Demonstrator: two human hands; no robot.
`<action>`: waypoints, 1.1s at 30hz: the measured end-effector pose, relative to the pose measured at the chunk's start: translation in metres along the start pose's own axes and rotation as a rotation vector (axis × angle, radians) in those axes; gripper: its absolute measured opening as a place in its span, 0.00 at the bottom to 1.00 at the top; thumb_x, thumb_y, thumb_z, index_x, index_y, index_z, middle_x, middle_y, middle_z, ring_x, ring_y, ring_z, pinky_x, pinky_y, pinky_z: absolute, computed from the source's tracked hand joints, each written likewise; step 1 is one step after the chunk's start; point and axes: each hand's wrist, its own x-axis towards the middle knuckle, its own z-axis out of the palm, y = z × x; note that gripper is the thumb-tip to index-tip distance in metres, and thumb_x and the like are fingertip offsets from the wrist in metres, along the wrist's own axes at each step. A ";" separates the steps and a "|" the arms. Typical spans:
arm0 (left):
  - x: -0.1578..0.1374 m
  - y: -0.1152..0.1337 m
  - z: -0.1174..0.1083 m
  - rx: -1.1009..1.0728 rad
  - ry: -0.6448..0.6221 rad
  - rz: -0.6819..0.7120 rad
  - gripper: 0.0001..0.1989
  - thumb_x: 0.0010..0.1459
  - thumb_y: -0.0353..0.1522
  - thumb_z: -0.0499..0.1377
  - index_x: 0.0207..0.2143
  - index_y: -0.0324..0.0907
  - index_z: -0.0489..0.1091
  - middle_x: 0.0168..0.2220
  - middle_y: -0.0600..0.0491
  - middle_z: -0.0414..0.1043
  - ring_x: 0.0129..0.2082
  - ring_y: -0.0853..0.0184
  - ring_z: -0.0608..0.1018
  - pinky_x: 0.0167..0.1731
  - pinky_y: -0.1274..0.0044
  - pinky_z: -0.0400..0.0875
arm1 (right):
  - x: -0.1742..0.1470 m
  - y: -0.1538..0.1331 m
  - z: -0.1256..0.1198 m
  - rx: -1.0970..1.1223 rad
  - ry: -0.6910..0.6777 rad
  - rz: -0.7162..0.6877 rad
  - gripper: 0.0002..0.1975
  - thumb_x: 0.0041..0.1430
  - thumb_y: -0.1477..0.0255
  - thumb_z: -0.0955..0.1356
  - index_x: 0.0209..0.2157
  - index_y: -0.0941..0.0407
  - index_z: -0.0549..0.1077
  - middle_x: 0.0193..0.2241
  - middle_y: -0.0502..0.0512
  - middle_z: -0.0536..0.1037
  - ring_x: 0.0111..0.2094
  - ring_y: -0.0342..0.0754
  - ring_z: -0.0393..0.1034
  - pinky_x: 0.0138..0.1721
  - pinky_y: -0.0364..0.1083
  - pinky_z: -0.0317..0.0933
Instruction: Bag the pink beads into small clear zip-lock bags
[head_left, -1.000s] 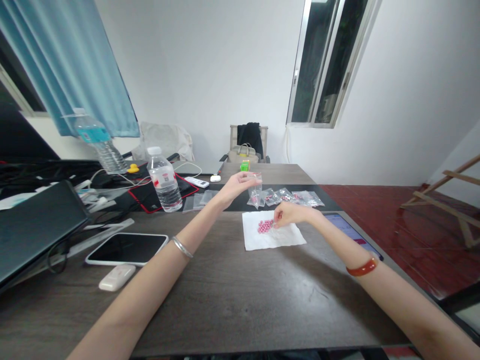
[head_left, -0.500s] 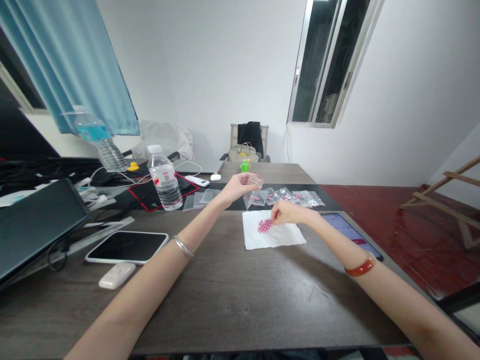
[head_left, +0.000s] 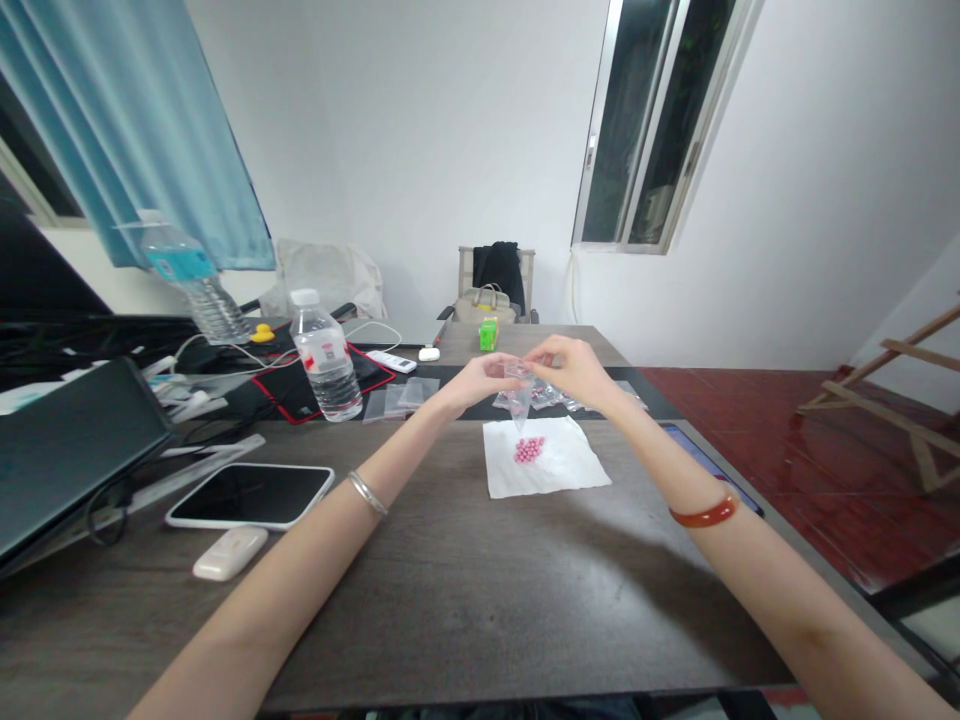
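Between the thumb and fingers of my left hand (head_left: pixel 489 380) hangs a small clear plastic bag (head_left: pixel 518 405), its lower corner pointing down over a white paper sheet (head_left: pixel 555 475). My right hand (head_left: pixel 568 368) is pinched at the mouth of the bag; whatever its fingertips hold is hidden. On the paper lies a cluster of small pink beads (head_left: pixel 529 450). Behind the hands, several filled clear bags (head_left: pixel 551 396) with pink bits inside lie in a row, partly covered by my right hand.
Flat clear bags (head_left: pixel 401 399) lie left of my left hand, beside a water bottle (head_left: pixel 327 360). Nearer me are a phone (head_left: pixel 251 495) and a white case (head_left: pixel 230 553). A laptop (head_left: pixel 75 450) stands far left. Another phone (head_left: pixel 705 460) lies under my right forearm.
My right hand has risen from the beads on the paper to the mouth of the bag. My left hand still holds the bag, which now hangs lower and shows more clearly.
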 end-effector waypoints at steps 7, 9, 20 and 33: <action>0.000 -0.002 -0.003 -0.021 0.046 -0.044 0.23 0.37 0.29 0.71 0.39 0.37 0.72 0.41 0.47 0.77 0.40 0.65 0.77 0.50 0.67 0.65 | -0.002 0.020 0.000 0.037 0.054 0.166 0.08 0.54 0.71 0.66 0.31 0.59 0.77 0.30 0.56 0.79 0.29 0.45 0.69 0.34 0.44 0.62; 0.001 -0.004 -0.005 -0.028 0.056 -0.052 0.22 0.37 0.28 0.70 0.39 0.37 0.72 0.41 0.47 0.77 0.41 0.64 0.77 0.51 0.66 0.64 | -0.003 0.028 -0.002 0.049 -0.051 0.238 0.08 0.52 0.73 0.66 0.31 0.61 0.77 0.28 0.56 0.78 0.28 0.45 0.69 0.32 0.43 0.62; 0.000 -0.007 -0.010 -0.054 0.080 -0.042 0.20 0.38 0.29 0.69 0.37 0.37 0.73 0.39 0.50 0.75 0.41 0.66 0.75 0.50 0.69 0.62 | -0.016 0.065 0.027 0.122 -0.794 0.199 0.12 0.39 0.73 0.72 0.30 0.59 0.81 0.25 0.51 0.79 0.26 0.43 0.67 0.29 0.41 0.59; 0.003 -0.014 -0.010 -0.032 0.018 -0.042 0.23 0.40 0.31 0.70 0.40 0.37 0.71 0.39 0.49 0.76 0.37 0.67 0.77 0.49 0.67 0.64 | -0.017 0.066 0.025 0.166 -0.743 0.229 0.08 0.40 0.71 0.72 0.25 0.60 0.80 0.23 0.54 0.79 0.25 0.44 0.69 0.30 0.43 0.62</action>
